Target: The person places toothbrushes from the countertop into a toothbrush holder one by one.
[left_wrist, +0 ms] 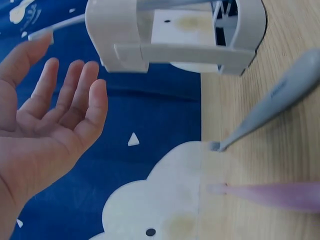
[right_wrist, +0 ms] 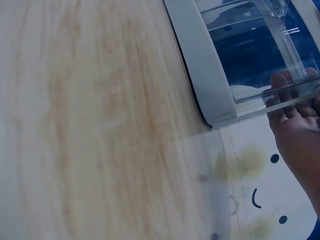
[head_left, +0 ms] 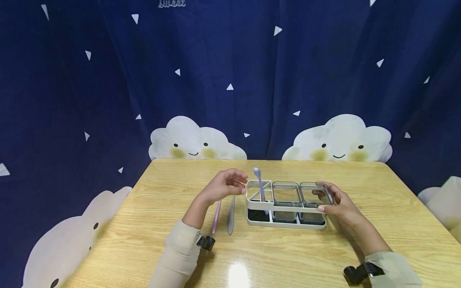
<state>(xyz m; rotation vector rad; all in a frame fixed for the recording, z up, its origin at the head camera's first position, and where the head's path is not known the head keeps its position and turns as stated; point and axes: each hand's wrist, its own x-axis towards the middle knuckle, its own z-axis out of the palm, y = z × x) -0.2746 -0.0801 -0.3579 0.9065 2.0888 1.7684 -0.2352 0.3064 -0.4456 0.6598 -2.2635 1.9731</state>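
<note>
A white toothbrush holder (head_left: 284,208) stands on the table, with two clear cups (head_left: 285,217) in its middle and right sections. In its divided left section leans a purple toothbrush (head_left: 261,185), head up. My right hand (head_left: 343,207) grips the holder's right end, thumb at the front rim and fingers behind the end cup. Beside the left end is my left hand (head_left: 227,186), fingers loosely bent and holding nothing. Just below that hand lie a pink toothbrush (head_left: 216,219) and a grey toothbrush (head_left: 231,219), also seen in the left wrist view.
The wooden table (head_left: 288,256) reaches back to a dark blue curtain (head_left: 230,52) printed with white triangles and smiling clouds. Black wrist cameras (head_left: 206,243) are strapped over both light sleeves (head_left: 176,256).
</note>
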